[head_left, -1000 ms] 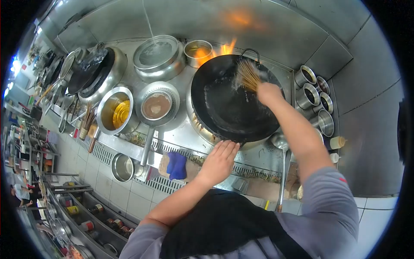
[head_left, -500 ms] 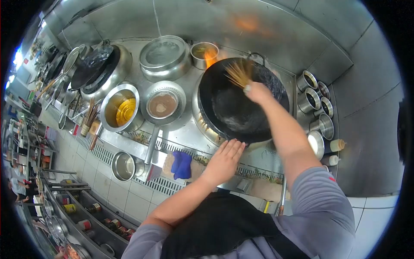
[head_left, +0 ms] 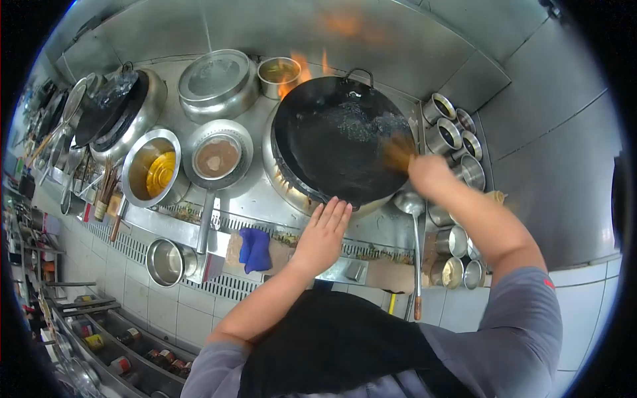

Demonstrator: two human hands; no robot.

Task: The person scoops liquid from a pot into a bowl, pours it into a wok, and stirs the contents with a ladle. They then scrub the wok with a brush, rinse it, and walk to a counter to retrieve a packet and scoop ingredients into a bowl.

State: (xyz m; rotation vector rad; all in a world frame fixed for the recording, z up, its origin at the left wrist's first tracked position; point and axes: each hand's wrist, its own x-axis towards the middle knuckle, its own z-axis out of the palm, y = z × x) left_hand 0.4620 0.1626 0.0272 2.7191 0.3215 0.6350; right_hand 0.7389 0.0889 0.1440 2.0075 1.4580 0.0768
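My right hand (head_left: 431, 174) is closed on a bamboo wok brush (head_left: 398, 154), whose bristles are smeared by motion at the right inner wall of a black wok (head_left: 332, 142). Wet, shiny patches show on the wok's inside. My left hand (head_left: 324, 229) lies with its fingers stretched out, the tips touching the wok's near rim; what is under them is hidden. The wok sits on a burner, and flames (head_left: 295, 71) rise behind its far left edge. A long-handled ladle (head_left: 416, 232) rests just right of the wok, below my right forearm.
Left of the wok stand a strainer (head_left: 219, 129) over a pot, a pot of yellow oil (head_left: 138, 176) and a lidded pot (head_left: 219, 83). Several metal canisters (head_left: 443, 136) line the right side. A folded blue cloth (head_left: 255, 251) lies on the front edge near a small pot (head_left: 166, 263).
My right hand has swept the brush from the wok's far side to its right wall. The view has shifted right, uncovering the ladle. My left hand stays at the near rim.
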